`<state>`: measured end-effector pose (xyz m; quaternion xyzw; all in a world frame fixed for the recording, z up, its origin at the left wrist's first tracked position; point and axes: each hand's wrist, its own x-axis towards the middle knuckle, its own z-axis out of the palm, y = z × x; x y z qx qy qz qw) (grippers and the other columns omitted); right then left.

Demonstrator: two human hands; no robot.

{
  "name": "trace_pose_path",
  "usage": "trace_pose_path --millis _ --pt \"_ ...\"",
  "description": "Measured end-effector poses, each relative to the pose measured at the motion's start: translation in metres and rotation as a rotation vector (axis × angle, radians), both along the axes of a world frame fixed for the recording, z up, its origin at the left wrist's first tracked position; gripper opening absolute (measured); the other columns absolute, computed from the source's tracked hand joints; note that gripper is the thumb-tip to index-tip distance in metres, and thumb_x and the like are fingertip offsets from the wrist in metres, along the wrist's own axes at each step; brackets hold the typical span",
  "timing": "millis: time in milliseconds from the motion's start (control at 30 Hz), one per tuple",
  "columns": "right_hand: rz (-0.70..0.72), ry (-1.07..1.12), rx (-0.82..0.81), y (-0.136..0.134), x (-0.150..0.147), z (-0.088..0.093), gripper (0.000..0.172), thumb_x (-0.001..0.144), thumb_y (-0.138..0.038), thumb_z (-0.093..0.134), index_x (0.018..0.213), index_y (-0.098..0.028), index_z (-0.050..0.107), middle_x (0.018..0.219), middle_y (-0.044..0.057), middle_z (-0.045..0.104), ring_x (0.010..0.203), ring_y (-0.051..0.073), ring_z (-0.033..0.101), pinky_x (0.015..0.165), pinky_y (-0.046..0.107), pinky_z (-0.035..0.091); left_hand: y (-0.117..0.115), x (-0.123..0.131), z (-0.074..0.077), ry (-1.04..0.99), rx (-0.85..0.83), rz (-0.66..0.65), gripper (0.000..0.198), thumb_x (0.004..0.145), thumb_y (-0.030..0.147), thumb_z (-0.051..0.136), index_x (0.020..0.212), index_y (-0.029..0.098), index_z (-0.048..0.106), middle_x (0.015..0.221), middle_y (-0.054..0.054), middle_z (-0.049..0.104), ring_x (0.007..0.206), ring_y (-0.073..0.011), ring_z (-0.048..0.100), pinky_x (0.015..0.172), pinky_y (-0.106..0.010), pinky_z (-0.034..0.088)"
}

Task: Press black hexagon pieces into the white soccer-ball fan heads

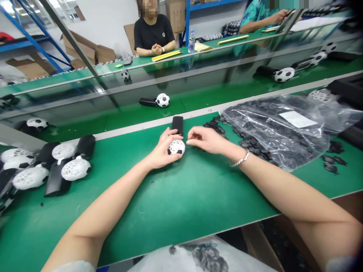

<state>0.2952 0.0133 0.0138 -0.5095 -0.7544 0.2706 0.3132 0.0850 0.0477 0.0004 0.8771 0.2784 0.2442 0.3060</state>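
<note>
My left hand (163, 151) is wrapped round a white soccer-ball-shaped piece (176, 146) with some black patches and open lattice cells. A black handle-like part (177, 124) extends from its far side and rests on the green bench. Just right of the ball, my right hand (205, 139) is closed, thumb and forefinger pinched together. Anything between those fingertips is too small to make out. Beyond my right hand lies a loose heap of small black patches (252, 145), spilling by a clear plastic bag (283, 128) full of them.
Several white lattice balls (76, 169) with black handles lie at the left of the bench (136, 226). Past the bench edge, a green conveyor belt (119, 117) carries patched balls (163, 100). Across it, a person (154, 36) sits with hands together; another person's arm (261, 23) shows at right.
</note>
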Motion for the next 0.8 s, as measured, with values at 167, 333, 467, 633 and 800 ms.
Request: trace_pose_path --millis 167,333,467,633,800 --pt "-0.335 -0.52 0.111 0.004 0.035 0.004 0.012 0.077 -0.028 0.057 0.076 -0.018 0.064 0.08 0.006 0.063 0.066 0.017 0.056 0.053 0.027 0.038 0.001 -0.004 0.004 0.067 -0.058 0.207 0.054 0.062 0.041 0.072 0.11 0.027 0.054 0.114 -0.007 0.036 0.118 -0.0289 0.037 0.102 -0.05 0.029" --pt "-0.327 -0.605 0.035 0.005 0.039 0.001 0.011 0.077 -0.022 0.057 0.083 -0.02 0.066 0.077 0.005 0.067 0.069 0.019 0.059 0.052 0.027 0.037 0.006 -0.009 0.006 0.027 -0.114 0.084 0.055 0.069 0.028 0.066 0.12 0.024 0.046 0.119 -0.007 0.044 0.109 -0.0231 0.047 0.097 -0.04 0.036" --pt "-0.298 -0.564 0.013 0.002 0.034 0.007 0.008 0.077 -0.019 0.055 0.077 -0.02 0.063 0.069 0.004 0.065 0.065 0.018 0.057 0.055 0.028 0.038 0.008 -0.01 0.001 -0.016 -0.168 0.11 0.058 0.065 0.027 0.069 0.118 0.021 0.045 0.119 -0.008 0.048 0.104 -0.0238 0.05 0.091 -0.039 0.04" --pt "-0.118 -0.346 0.126 -0.009 0.016 0.011 0.014 0.081 -0.02 0.05 0.087 -0.02 0.062 0.082 0.004 0.064 0.069 0.017 0.057 0.062 0.028 0.043 0.004 -0.006 -0.001 -0.065 -0.201 0.08 0.052 0.063 0.02 0.068 0.112 0.02 0.048 0.114 -0.007 0.049 0.099 -0.0214 0.051 0.087 -0.036 0.042" --pt "0.079 -0.17 0.211 -0.016 -0.006 0.005 0.012 0.083 -0.02 0.051 0.087 -0.021 0.062 0.087 0.004 0.064 0.08 0.017 0.058 0.073 0.03 0.045 0.005 -0.007 0.0 -0.074 -0.174 0.046 0.052 0.062 0.018 0.067 0.11 0.02 0.048 0.115 -0.007 0.048 0.102 -0.0217 0.05 0.089 -0.036 0.041"
